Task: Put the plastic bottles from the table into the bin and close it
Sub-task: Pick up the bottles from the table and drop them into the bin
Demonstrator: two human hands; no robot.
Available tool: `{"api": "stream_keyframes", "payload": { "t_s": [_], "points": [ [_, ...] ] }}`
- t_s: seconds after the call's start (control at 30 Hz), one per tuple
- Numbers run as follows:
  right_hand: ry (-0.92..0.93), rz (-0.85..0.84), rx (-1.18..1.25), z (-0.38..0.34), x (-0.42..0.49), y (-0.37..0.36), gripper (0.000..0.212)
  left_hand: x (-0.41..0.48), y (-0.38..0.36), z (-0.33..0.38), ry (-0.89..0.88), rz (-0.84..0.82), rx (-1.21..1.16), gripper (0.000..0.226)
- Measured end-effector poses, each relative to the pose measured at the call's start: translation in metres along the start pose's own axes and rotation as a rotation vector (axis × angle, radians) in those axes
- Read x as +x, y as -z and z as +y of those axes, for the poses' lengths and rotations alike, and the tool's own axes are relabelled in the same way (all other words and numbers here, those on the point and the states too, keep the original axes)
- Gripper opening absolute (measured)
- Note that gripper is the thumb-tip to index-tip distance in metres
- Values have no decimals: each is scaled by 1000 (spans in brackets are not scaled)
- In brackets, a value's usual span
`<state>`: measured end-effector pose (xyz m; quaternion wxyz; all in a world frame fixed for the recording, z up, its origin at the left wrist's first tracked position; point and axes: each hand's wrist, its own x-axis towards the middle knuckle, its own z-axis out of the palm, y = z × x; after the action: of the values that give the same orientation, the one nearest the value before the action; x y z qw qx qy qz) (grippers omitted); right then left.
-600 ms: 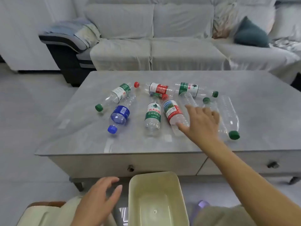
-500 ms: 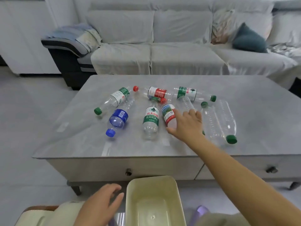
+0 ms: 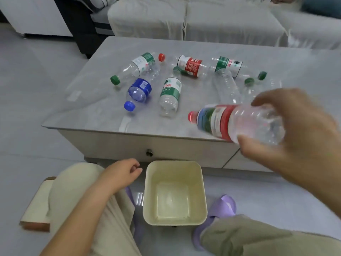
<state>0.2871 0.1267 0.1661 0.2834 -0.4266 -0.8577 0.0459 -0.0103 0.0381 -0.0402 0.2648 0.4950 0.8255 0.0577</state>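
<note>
My right hand point(image 3: 297, 137) grips a clear red-capped bottle point(image 3: 228, 121) by its base, held sideways above the table's front edge with the cap pointing left. The cream bin point(image 3: 174, 193) stands open and empty on the floor between my knees, below and left of that bottle. My left hand point(image 3: 121, 172) rests on my left knee beside the bin, fingers loosely curled, holding nothing. On the grey table point(image 3: 92, 111) lie several more bottles: a blue one point(image 3: 139, 92), a green-labelled one point(image 3: 170, 95), a red-labelled one point(image 3: 191, 66) and others behind.
The table front has a drawer knob point(image 3: 149, 152) just above the bin. A purple slipper point(image 3: 219, 209) is on my right foot beside the bin. A wooden stool point(image 3: 36, 206) sits under my left leg. A grey sofa point(image 3: 203, 17) stands behind the table.
My right hand closed on the red-capped bottle, lifted it off the table and brought it toward me. My left hand settled onto my knee. The view tilted down.
</note>
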Motion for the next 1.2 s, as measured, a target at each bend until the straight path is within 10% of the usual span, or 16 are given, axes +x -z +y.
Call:
{"api": "stream_keyframes", "payload": {
  "t_s": [0.2,0.47,0.57,0.77,1.0,1.2],
  "points": [
    [-38,-793,-192,-25,-100,-211,35,-20,-11,-12,-69,-77,-18,35],
    [-215,-1101,-41,-6,-130,-319,83,-58,-23,-47,-63,-101,-67,35],
    [-196,-959,191,-14,-95,-275,73,-64,-28,-56,-53,-93,-132,33],
    [-199,29,346,-42,64,-190,37,-73,-38,-57,1,-125,-241,14],
    [-728,-429,442,-9,167,-242,87,-83,-40,-33,-75,-30,-285,19],
    [-265,-377,626,3,52,-165,53,-78,11,5,-95,241,-768,43]
  ]
}}
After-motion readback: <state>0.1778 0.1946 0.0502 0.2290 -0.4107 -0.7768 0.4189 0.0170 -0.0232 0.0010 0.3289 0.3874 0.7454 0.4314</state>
